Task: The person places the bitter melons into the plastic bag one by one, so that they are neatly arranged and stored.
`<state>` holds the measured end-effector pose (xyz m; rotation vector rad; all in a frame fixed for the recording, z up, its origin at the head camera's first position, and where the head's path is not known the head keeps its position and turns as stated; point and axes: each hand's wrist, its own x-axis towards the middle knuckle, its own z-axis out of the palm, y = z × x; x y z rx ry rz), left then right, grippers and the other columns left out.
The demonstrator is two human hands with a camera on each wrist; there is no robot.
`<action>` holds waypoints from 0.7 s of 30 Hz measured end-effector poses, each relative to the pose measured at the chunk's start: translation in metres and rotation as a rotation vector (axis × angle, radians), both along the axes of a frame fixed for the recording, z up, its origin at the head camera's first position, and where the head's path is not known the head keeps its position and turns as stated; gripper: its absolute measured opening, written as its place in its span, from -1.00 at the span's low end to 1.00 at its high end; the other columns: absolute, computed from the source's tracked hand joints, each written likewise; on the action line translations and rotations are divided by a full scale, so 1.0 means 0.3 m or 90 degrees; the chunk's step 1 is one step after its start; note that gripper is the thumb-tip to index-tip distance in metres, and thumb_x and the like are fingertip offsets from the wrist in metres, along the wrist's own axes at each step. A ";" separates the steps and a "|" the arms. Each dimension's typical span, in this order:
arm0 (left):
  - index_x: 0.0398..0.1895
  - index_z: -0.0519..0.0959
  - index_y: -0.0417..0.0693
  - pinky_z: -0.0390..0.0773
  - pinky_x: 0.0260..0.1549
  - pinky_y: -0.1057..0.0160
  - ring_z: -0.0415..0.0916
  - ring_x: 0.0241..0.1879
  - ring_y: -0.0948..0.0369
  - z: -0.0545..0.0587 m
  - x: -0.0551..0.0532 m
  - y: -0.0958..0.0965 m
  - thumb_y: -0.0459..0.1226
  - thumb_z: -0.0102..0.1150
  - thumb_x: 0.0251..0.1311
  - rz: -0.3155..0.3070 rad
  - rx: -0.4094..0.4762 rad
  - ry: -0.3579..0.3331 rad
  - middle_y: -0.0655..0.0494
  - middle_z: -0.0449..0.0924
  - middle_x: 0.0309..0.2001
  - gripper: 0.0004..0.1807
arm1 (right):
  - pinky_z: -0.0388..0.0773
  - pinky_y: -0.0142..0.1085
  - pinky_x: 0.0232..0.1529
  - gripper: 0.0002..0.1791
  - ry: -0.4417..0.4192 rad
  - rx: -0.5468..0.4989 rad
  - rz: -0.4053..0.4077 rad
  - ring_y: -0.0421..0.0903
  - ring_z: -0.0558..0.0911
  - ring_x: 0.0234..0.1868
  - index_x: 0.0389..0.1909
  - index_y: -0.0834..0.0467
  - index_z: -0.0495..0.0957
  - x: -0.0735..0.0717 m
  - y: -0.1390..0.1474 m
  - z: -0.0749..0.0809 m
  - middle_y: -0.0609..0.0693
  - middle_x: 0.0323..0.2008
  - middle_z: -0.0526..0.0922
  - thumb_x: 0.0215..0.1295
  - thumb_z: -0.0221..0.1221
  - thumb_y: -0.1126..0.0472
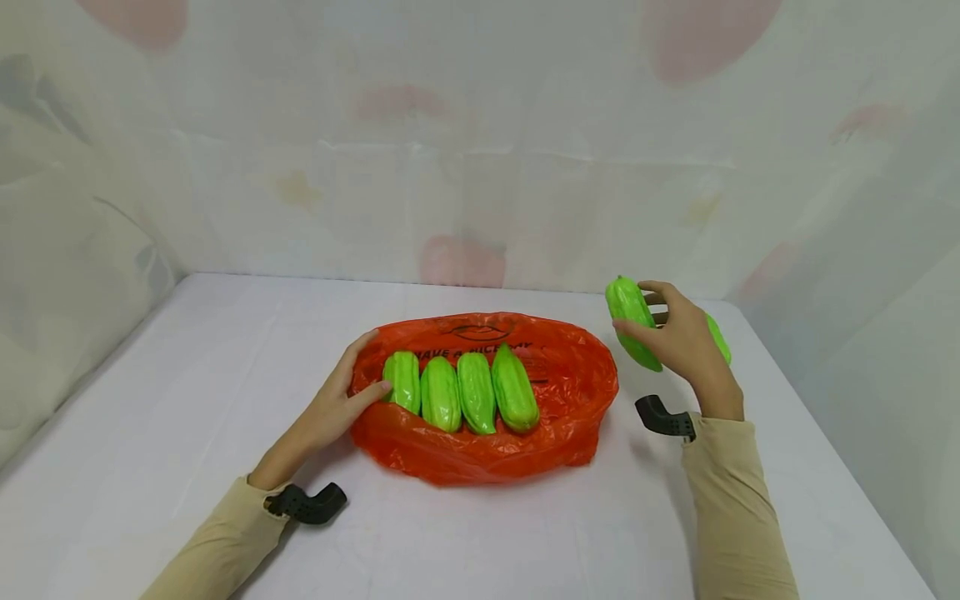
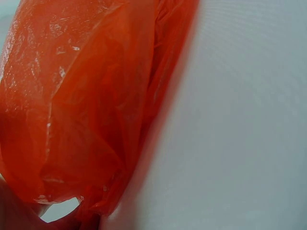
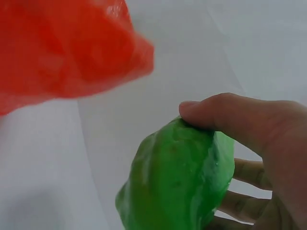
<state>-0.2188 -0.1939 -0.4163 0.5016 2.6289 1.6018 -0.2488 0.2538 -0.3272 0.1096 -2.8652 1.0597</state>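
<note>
A red plastic bag lies with its mouth spread wide, and several glossy green ridged fruits sit side by side in it. At the bag's left rim my left hand grips the plastic, thumb on the inner side by the leftmost fruit. In the left wrist view the red bag fills the left half. Right of the bag, my right hand holds another green ridged fruit between thumb and fingers. That green fruit shows close up in the right wrist view, below the thumb.
One more green fruit lies behind my right hand, partly hidden by it. The white table is bounded by a pale patterned sheet at the back and sides. Each wrist carries a black mount.
</note>
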 end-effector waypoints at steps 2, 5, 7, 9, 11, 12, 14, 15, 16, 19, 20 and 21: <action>0.59 -0.10 0.16 0.13 0.36 -0.31 0.19 0.39 -0.09 -0.001 -0.001 -0.001 -0.23 0.08 0.39 0.000 0.001 -0.001 -0.11 0.13 0.49 -0.19 | 0.58 0.15 0.06 -0.12 0.001 -0.005 0.001 0.33 0.54 0.19 0.48 0.18 0.15 0.006 -0.012 0.011 0.34 0.30 0.43 0.30 0.23 -0.16; 0.59 -0.10 0.16 0.13 0.36 -0.32 0.19 0.39 -0.09 -0.001 0.000 -0.002 -0.23 0.08 0.39 -0.002 0.003 0.000 -0.11 0.13 0.49 -0.19 | 0.58 0.13 0.06 -0.12 0.001 -0.013 0.004 0.31 0.55 0.19 0.48 0.16 0.15 0.017 -0.029 0.028 0.32 0.30 0.43 0.29 0.22 -0.19; 0.59 -0.09 0.15 0.13 0.36 -0.31 0.20 0.39 -0.09 -0.003 0.000 -0.003 -0.24 0.08 0.39 -0.004 0.005 0.003 -0.12 0.14 0.49 -0.19 | 0.59 0.12 0.05 -0.12 0.003 -0.023 0.004 0.29 0.56 0.19 0.48 0.14 0.15 0.025 -0.041 0.037 0.31 0.30 0.44 0.29 0.22 -0.21; 0.59 -0.09 0.13 0.13 0.36 -0.31 0.20 0.38 -0.09 -0.005 0.000 -0.005 -0.25 0.08 0.39 -0.004 0.006 0.005 -0.12 0.15 0.48 -0.19 | 0.61 0.10 0.03 -0.11 0.005 -0.033 0.003 0.28 0.57 0.17 0.49 0.12 0.15 0.034 -0.053 0.046 0.29 0.30 0.45 0.28 0.22 -0.21; 0.59 -0.09 0.12 0.14 0.35 -0.30 0.21 0.37 -0.09 -0.005 0.001 -0.006 -0.25 0.08 0.39 -0.004 0.006 0.006 -0.13 0.16 0.48 -0.19 | 0.63 0.09 0.01 -0.11 0.007 -0.042 0.003 0.26 0.59 0.16 0.50 0.10 0.15 0.041 -0.065 0.052 0.28 0.29 0.45 0.28 0.22 -0.22; 0.59 -0.08 0.12 0.13 0.35 -0.30 0.21 0.37 -0.08 -0.005 0.001 -0.006 -0.25 0.09 0.39 -0.003 0.005 0.008 -0.13 0.16 0.47 -0.19 | 0.63 0.08 0.00 -0.11 0.007 -0.046 0.004 0.26 0.59 0.15 0.50 0.09 0.15 0.043 -0.071 0.055 0.27 0.29 0.45 0.28 0.23 -0.22; 0.59 -0.09 0.12 0.14 0.35 -0.31 0.21 0.37 -0.08 -0.004 0.001 -0.006 -0.25 0.08 0.39 -0.002 0.003 0.008 -0.13 0.16 0.47 -0.19 | 0.64 0.06 -0.02 -0.10 0.006 -0.048 0.007 0.24 0.60 0.15 0.50 0.07 0.14 0.047 -0.083 0.060 0.26 0.30 0.45 0.27 0.22 -0.24; 0.59 -0.09 0.12 0.14 0.35 -0.31 0.21 0.36 -0.08 -0.005 0.000 -0.004 -0.25 0.08 0.39 -0.002 0.003 0.008 -0.13 0.16 0.47 -0.19 | 0.64 0.06 -0.02 -0.10 0.005 -0.046 0.010 0.24 0.60 0.15 0.51 0.07 0.13 0.049 -0.088 0.063 0.26 0.30 0.45 0.27 0.22 -0.24; 0.59 -0.09 0.12 0.14 0.34 -0.32 0.21 0.36 -0.09 -0.005 0.001 -0.003 -0.25 0.08 0.39 -0.002 0.002 0.008 -0.14 0.15 0.47 -0.19 | 0.64 0.06 -0.02 -0.10 0.005 -0.044 0.014 0.24 0.60 0.15 0.51 0.06 0.13 0.050 -0.092 0.066 0.25 0.30 0.45 0.27 0.21 -0.25; 0.59 -0.10 0.13 0.15 0.34 -0.32 0.21 0.36 -0.09 -0.006 0.000 0.000 -0.24 0.07 0.39 -0.005 0.006 0.004 -0.14 0.15 0.48 -0.19 | 0.64 0.06 -0.01 -0.10 0.004 -0.043 0.021 0.23 0.59 0.15 0.51 0.05 0.12 0.058 -0.106 0.077 0.23 0.30 0.45 0.28 0.21 -0.26; 0.59 -0.10 0.13 0.15 0.34 -0.31 0.22 0.36 -0.09 -0.004 -0.001 -0.001 -0.25 0.07 0.39 -0.007 0.007 0.002 -0.14 0.15 0.48 -0.19 | 0.64 0.07 0.00 -0.10 0.004 -0.045 0.022 0.23 0.60 0.15 0.51 0.05 0.12 0.062 -0.112 0.082 0.22 0.30 0.45 0.28 0.21 -0.25; 0.59 -0.10 0.13 0.16 0.34 -0.31 0.22 0.35 -0.09 -0.002 -0.001 -0.002 -0.25 0.07 0.39 -0.009 0.009 0.000 -0.14 0.14 0.48 -0.19 | 0.63 0.07 0.00 -0.10 0.004 -0.049 0.023 0.23 0.60 0.15 0.51 0.05 0.12 0.065 -0.119 0.087 0.22 0.30 0.45 0.28 0.21 -0.25</action>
